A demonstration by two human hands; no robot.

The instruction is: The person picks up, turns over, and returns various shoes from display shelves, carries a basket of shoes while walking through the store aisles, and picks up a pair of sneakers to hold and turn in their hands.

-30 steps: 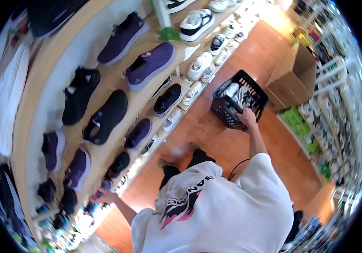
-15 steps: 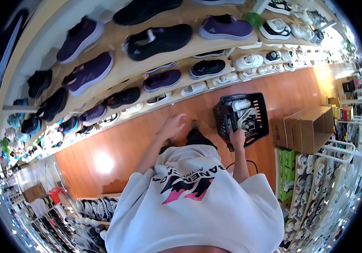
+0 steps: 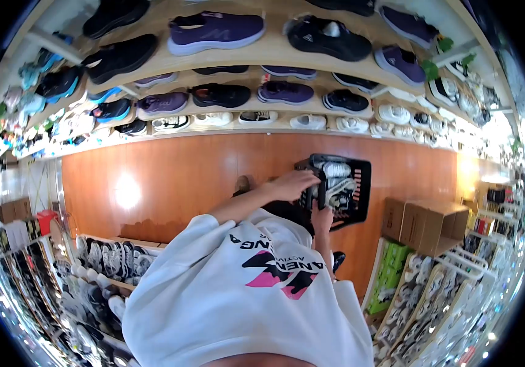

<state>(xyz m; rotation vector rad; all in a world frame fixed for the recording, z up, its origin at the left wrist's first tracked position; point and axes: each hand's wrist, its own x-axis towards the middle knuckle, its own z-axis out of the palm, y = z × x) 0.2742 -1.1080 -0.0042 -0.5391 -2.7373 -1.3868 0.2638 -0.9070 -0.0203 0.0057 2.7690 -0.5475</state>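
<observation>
A black plastic shopping basket (image 3: pixel 363 191) hangs low in front of me on the right, over the wooden floor. White and grey sneakers (image 3: pixel 338 185) lie inside it. My right hand (image 3: pixel 322 218) is closed around the near end of its dark handle (image 3: pixel 321 188). My left hand (image 3: pixel 296 183) reaches across to the basket's left side. Its fingers are stretched out, with the tips at the handle; whether they touch it is unclear. Nothing shows in that hand.
Shelves ahead carry rows of shoes, among them a purple slip-on (image 3: pixel 216 32) and a black shoe (image 3: pixel 328 40). An open cardboard box (image 3: pixel 437 226) stands right, by green shoeboxes (image 3: pixel 390 272). Racks of shoes (image 3: pixel 115 260) are behind on the left.
My left hand has moved right, from beside my body to the basket handle. My right hand keeps its hold on the basket. The view has turned, so the shelf now runs straight across.
</observation>
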